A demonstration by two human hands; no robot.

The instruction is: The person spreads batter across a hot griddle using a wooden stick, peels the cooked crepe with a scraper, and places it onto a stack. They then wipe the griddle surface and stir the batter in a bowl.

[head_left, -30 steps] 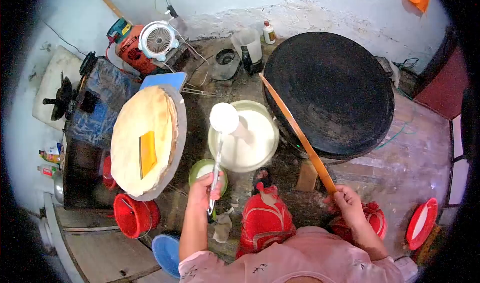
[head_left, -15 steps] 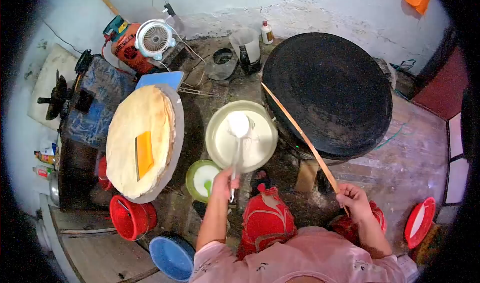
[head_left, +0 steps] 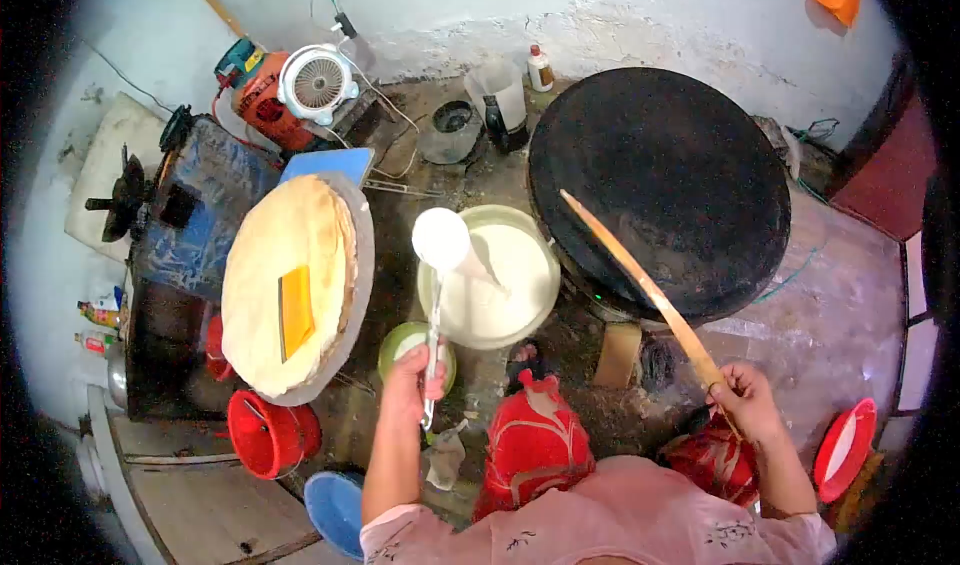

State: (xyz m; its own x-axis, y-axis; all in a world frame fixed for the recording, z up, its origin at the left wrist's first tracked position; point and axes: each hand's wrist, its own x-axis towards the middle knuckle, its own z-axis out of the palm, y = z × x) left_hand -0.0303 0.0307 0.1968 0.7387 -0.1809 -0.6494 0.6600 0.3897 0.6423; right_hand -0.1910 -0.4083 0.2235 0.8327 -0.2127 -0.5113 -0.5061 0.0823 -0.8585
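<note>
My left hand (head_left: 408, 377) is closed round the handle of a metal ladle (head_left: 440, 239), whose bowl is full of white batter. The ladle hangs over the left rim of a pale basin (head_left: 430, 315) that holds cream-coloured batter (head_left: 500, 283). In my right hand (head_left: 742, 399) is the wide end of a long wooden batter spreader (head_left: 645, 285). Its narrow tip reaches over the left part of a round black griddle (head_left: 660, 180). Just beyond my left hand, partly hidden by it, stands a small green bowl (head_left: 447, 367) with white contents.
On the left, a stack of thin round pancakes (head_left: 265, 305) lies on a board, with a yellow scraper (head_left: 297, 315) on top. A red bucket (head_left: 258, 435) and a blue basin (head_left: 340, 510) stand below. Behind are a fan (head_left: 318, 85), an orange gas cylinder (head_left: 258, 100) and a pitcher (head_left: 500, 95).
My left hand has moved left, bringing the filled ladle from over the batter to the basin's left rim. My right hand has shifted right, and the spreader's tip now lies farther over the griddle.
</note>
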